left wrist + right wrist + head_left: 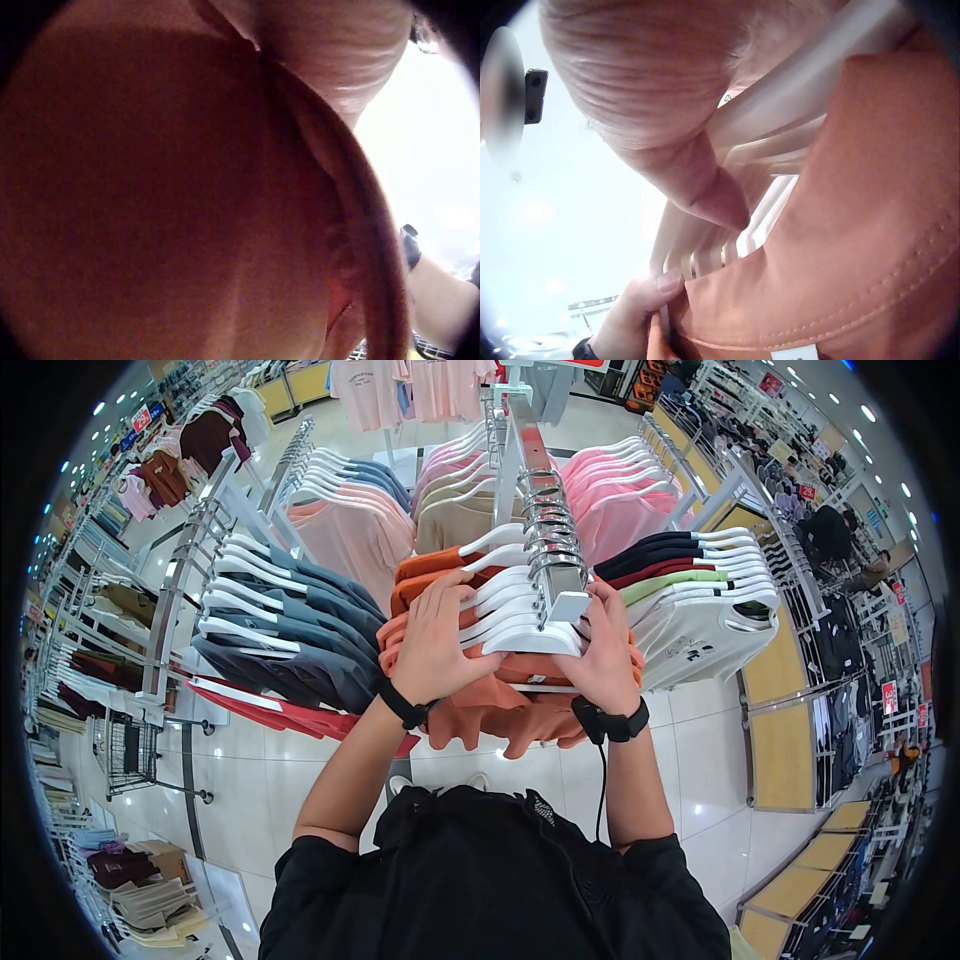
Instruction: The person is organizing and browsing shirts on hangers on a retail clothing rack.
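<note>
Both hands hold a close row of white hangers (518,638) bearing orange T-shirts (475,705), at the front end of a metal rail (537,460). My left hand (432,642) grips their left shoulders, thumb toward the front hanger. On the opposite side my right hand (608,652) grips the right shoulders. In the right wrist view, its thumb (712,199) lies against the hangers beside the front shirt's collar (840,307), and the left thumb (649,292) pinches the far side. Orange cloth (150,187) fills most of the left wrist view, hiding the left fingers.
Dark grey-blue shirts (320,605) hang on a rail to the left, with red garments (270,705) below. White, green, red and black shirts (700,620) hang close on the right. Pink shirts (615,505) hang behind. A shopping cart (130,750) stands at far left on the tiled floor.
</note>
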Action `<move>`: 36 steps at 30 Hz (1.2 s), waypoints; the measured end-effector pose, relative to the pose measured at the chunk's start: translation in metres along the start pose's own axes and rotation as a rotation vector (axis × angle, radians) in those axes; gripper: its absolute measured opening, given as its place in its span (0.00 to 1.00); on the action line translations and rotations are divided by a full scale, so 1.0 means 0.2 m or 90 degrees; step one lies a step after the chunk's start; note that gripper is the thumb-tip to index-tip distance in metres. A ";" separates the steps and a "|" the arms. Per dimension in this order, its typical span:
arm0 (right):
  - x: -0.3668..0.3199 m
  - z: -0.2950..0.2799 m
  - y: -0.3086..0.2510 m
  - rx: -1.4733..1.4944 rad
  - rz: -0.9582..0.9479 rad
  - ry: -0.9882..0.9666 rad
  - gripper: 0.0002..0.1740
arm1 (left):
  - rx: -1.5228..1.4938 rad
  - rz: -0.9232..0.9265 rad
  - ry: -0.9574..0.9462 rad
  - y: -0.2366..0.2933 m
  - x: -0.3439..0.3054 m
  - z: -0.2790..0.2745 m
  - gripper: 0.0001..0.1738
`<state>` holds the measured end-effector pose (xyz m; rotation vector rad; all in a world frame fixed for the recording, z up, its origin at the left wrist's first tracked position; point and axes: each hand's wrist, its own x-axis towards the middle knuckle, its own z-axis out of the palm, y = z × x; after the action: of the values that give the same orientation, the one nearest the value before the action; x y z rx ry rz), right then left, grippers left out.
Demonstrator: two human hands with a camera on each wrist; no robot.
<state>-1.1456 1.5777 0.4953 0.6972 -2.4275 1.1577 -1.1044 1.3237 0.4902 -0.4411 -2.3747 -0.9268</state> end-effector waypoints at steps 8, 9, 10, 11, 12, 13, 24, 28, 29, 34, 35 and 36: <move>-0.01 0.00 -0.01 -0.026 -0.014 -0.014 0.44 | 0.017 -0.054 -0.023 0.02 -0.01 -0.01 0.42; -0.01 0.00 -0.01 -0.026 -0.015 -0.014 0.44 | 0.008 -0.047 -0.020 0.02 -0.01 -0.01 0.42; -0.02 -0.01 -0.02 -0.032 -0.013 -0.016 0.43 | -0.001 -0.040 -0.019 0.03 -0.01 -0.02 0.42; -0.03 -0.01 -0.02 -0.039 -0.011 -0.018 0.43 | -0.001 -0.040 -0.019 0.02 -0.01 -0.01 0.42; -0.03 0.00 -0.02 -0.039 -0.010 -0.018 0.43 | -0.008 -0.016 0.000 0.00 -0.01 0.00 0.41; -0.04 0.00 -0.02 -0.005 -0.014 -0.005 0.42 | -0.015 0.008 0.019 0.00 -0.01 0.00 0.41; -0.05 -0.04 -0.09 0.003 -0.014 0.003 0.30 | 0.001 -0.009 0.026 0.03 -0.03 -0.01 0.40; -0.06 -0.04 -0.08 0.013 -0.026 -0.002 0.31 | -0.003 -0.010 0.034 0.05 -0.05 0.00 0.43; -0.06 -0.04 -0.08 0.014 -0.028 -0.001 0.30 | -0.002 -0.011 0.034 0.05 -0.06 0.01 0.43; -0.07 -0.06 -0.10 0.008 -0.025 -0.007 0.31 | -0.024 0.043 0.045 0.06 -0.07 0.00 0.41; -0.07 -0.06 -0.10 0.003 -0.024 -0.009 0.31 | -0.024 0.043 0.044 0.07 -0.07 0.00 0.41; -0.08 -0.06 -0.11 0.003 -0.024 -0.009 0.31 | -0.039 0.039 0.042 0.07 -0.07 0.00 0.40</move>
<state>-1.1186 1.5802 0.5078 0.7506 -2.4136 1.1474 -1.0862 1.3317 0.4895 -0.4964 -2.2662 -0.9736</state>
